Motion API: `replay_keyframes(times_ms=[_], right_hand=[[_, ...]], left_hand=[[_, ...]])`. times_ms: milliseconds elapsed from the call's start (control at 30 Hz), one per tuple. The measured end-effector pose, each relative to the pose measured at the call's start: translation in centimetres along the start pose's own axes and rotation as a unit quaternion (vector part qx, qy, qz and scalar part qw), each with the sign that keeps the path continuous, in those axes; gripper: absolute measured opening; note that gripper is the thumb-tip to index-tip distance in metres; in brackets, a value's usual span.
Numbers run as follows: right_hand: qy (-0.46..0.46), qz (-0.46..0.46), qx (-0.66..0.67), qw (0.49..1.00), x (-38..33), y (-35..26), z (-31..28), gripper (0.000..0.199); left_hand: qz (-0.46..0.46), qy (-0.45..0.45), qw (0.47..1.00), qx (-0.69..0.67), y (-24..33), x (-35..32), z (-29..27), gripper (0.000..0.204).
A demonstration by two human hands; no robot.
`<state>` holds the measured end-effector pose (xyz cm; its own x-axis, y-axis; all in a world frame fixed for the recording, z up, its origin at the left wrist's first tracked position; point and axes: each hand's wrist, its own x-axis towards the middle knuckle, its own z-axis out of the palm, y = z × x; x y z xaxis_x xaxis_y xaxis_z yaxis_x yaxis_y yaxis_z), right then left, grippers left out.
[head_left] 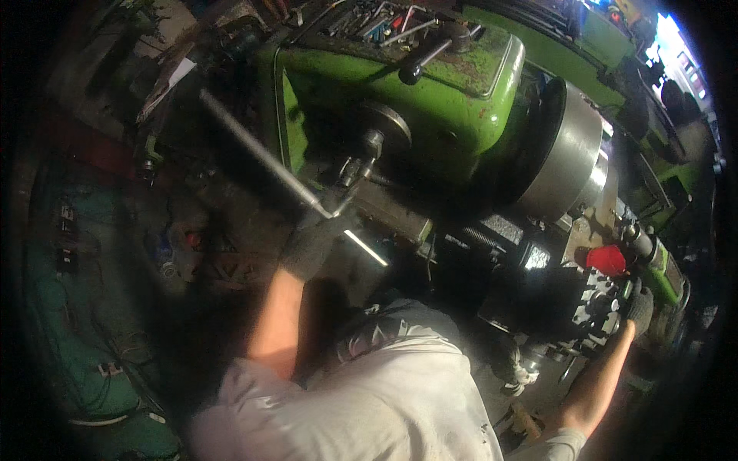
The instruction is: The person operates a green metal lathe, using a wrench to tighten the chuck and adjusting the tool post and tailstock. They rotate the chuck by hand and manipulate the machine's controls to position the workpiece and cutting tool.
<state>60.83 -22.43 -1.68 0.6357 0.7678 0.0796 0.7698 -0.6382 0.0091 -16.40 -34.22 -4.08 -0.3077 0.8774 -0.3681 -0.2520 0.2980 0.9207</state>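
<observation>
My left hand, in a dark glove, is closed round a long bare metal rod. The rod slants from upper left to lower right and sticks out on both sides of the fist; its far end is blurred. Beyond that hand stands the green headstock of a lathe, with a lever and round hub on its front. At the right, my gloved right hand is curled at the edge of the dark tool post. What its fingers grip is too dark to make out. A red object sits just beyond them.
A large steel chuck juts from the headstock's right side. Hand tools lie in a heap on top, beside a black-knobbed lever. A threaded screw runs below the chuck. Cables and clutter cover the left side.
</observation>
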Motion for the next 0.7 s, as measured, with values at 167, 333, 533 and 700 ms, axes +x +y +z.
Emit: replay_keyframes(times_ms=[167, 333, 533, 700], right_hand=[[-0.022, 0.035, 0.004, 0.999, -1.8, 0.9, -1.2, 0.075], [-0.055, 0.002, -0.008, 0.998, -0.3, -0.9, -1.4, 0.072], [-0.042, 0.052, 0.022, 0.998, -2.3, -1.8, -3.3, 0.069], [-0.025, 0.09, 0.015, 0.995, -3.2, -3.0, -3.1, 0.071]], left_hand=[[-0.144, 0.082, 0.983, -0.076, -12.7, 2.7, -5.2, 0.048], [-0.112, -0.053, 0.964, 0.234, -29.8, 8.4, -10.2, 0.075], [-0.122, 0.071, 0.95, 0.278, -31.6, 15.2, -1.3, 0.079], [-0.213, -0.01, 0.847, 0.488, -41.9, 24.8, -4.0, 0.073]])
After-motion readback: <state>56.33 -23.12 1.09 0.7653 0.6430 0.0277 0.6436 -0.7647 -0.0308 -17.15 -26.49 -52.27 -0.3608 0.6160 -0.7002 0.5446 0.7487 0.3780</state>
